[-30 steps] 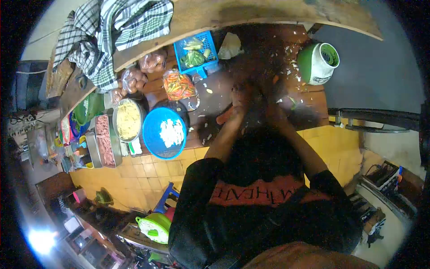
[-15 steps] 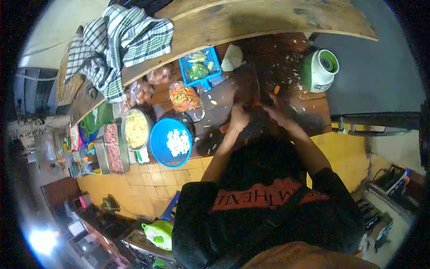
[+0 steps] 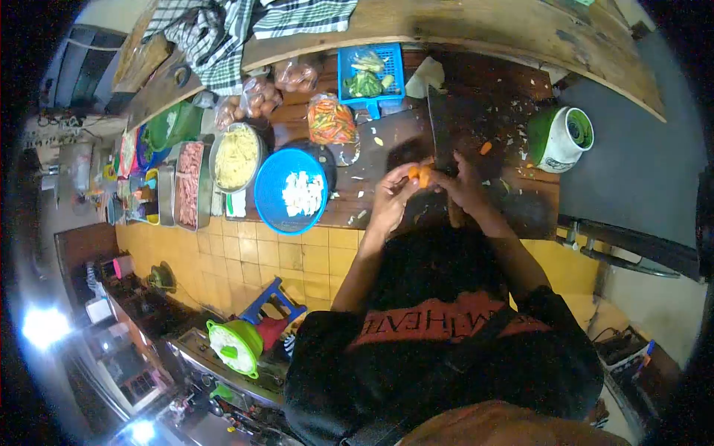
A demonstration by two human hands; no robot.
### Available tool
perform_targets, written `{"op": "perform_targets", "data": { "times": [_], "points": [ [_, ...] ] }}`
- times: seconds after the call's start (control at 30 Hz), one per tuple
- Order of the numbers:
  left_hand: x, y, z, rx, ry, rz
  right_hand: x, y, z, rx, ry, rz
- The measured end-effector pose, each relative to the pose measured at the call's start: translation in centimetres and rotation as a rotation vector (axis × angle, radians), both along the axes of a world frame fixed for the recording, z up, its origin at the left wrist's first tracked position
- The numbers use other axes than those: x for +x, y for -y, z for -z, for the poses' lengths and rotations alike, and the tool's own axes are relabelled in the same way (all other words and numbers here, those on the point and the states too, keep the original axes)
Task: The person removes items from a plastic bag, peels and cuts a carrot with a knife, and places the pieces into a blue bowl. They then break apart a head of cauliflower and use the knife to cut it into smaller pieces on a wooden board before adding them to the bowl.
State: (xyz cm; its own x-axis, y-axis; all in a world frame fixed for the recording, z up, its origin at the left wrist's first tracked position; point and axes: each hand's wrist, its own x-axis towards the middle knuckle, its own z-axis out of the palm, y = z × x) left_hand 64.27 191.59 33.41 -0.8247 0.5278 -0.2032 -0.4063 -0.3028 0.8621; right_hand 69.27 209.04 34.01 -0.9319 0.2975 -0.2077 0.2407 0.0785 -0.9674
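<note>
Left hand point(image 3: 391, 196): fingers pinched on orange pieces point(image 3: 420, 175), over the tabletop point(image 3: 537, 209), beside the knife point(image 3: 439, 123). Right hand point(image 3: 468, 189): at pieces and knife; grip unclear. 1 blue basket point(image 3: 269, 195) left, white bits point(image 3: 303, 195) inside.

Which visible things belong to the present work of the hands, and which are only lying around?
Apparently in use:
orange pieces, between left hand and right hand
knife, beside right hand

Apparently just lying about:
checked cloths
green-and-white container

Strongly curved wide-angle field, blackened corners, two glaring lights point(image 3: 46, 327) at lower left, dim, shadowed tabletop point(image 3: 487, 89), visible grain
</note>
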Motion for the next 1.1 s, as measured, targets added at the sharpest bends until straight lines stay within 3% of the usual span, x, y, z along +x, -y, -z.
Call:
{"op": "perform_targets", "data": {
  "times": [0.13, 0.2, 0.27, 0.33, 0.4, 0.53, 0.6, 0.67, 0.7, 0.73, 0.8, 0.9, 0.93, 1.0, 1.07, 1.1],
  "points": [
    [0.9, 0.8, 0.0, 0.254, 0.008, -0.196, 0.3, 1.6, -1.3, -0.133, -0.109, -0.018],
    [1.0, 1.3, -1.6, 0.169, -0.005, -0.244, 0.5, 2.3, -3.2, -0.073, -0.225, -0.069],
    [1.3, 2.3, -2.4, -0.057, -0.257, -0.232, 0.6, 2.9, -5.6, -0.015, -0.209, -0.106],
    [2.1, 2.7, -3.6, -0.086, -0.280, -0.259, 0.5, 3.4, -6.8, 0.044, -0.196, -0.147],
    [2.5, 3.5, -4.2, -0.305, -0.385, -0.210, 0.3, 4.0, -7.2, 0.209, -0.356, -0.189],
    [2.8, 4.4, -3.7, -0.293, -0.321, -0.309, -0.5, 5.2, -6.1, 0.087, -0.246, -0.273],
    [2.4, 5.3, -4.1, -0.288, -0.320, -0.478, -1.2, 6.2, -5.4, -0.115, -0.110, -0.285],
    [1.6, 8.2, -3.7, -0.456, -0.285, -0.648, -1.4, 6.6, -4.7, -0.054, -0.002, -0.288],
    [0.8, 9.3, -3.4, -0.351, -0.246, -0.792, -1.4, 6.6, -3.1, -0.072, 0.013, -0.282],
    [0.5, 10.6, -5.2, -0.502, -0.241, -0.860, -1.4, 6.6, -2.3, -0.087, 0.031, -0.272],
    [-1.7, 14.3, 0.0, -0.536, -0.478, -1.051, -1.3, 7.3, -4.1, -0.140, 0.044, -0.254],
    [-0.9, 14.7, -3.1, -0.625, -0.465, -0.871, -1.9, 8.0, -5.2, 0.007, 0.058, -0.320],
    [0.1, 13.4, -5.4, -0.534, -0.325, -0.740, -2.2, 8.3, -5.4, 0.005, 0.040, -0.360],
    [1.2, 11.7, -6.6, -0.459, -0.282, -0.548, -2.7, 9.0, -5.9, 0.012, 0.029, -0.385],
    [2.1, 10.2, -6.8, -0.550, -0.342, -0.418, -3.4, 9.5, -6.6, -0.182, 0.007, -0.361],
    [2.3, 9.4, -6.6, -0.475, -0.393, -0.401, -3.7, 9.5, -6.7, -0.237, -0.016, -0.376]
  ]
}}
